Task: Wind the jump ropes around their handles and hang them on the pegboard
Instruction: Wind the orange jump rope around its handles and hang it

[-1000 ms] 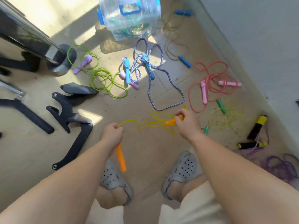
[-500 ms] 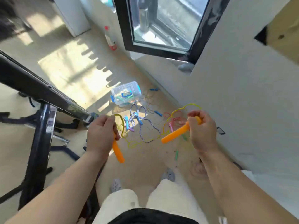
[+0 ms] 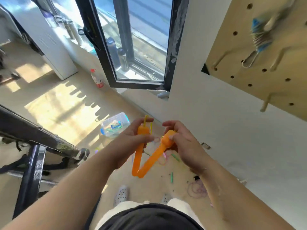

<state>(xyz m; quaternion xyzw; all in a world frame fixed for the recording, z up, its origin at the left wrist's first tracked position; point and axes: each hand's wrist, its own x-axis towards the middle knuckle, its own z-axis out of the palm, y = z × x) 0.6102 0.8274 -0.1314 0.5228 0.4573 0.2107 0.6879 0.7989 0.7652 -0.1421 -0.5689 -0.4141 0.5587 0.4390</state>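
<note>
Nearest: both forearms reach forward at waist height, and each hand grips one handle of the same jump rope.

- Left hand (image 3: 132, 141): fingers curled round the upper end of the left orange handle (image 3: 138, 156).
- Right hand (image 3: 186, 143): thumb and fingers pinch the top of the right orange handle (image 3: 154, 160).
- The two long axes are not parallel. The lower ends touch, pointing back at the body, and the tops are spread apart in a V.
- Yellow cord (image 3: 145, 119) leaves the top of the left handle, on the side away from the body. Most of its run is hidden behind the hands.

Judgement: winding needs the tops closed together so the handles lie side by side. Either hand could hold the pair while the other feeds cord.

Below and beyond: a purple rope (image 3: 197, 189) and a green handle (image 3: 172, 177) lie on the floor (image 3: 149, 188). A clear plastic box (image 3: 116, 125) sits past the hands.

Farthest: the pegboard (image 3: 240, 67) is up and to the right, on the right hand's side. It carries one wound blue rope (image 3: 260, 39), with a bare peg (image 3: 265, 106) lower down.
</note>
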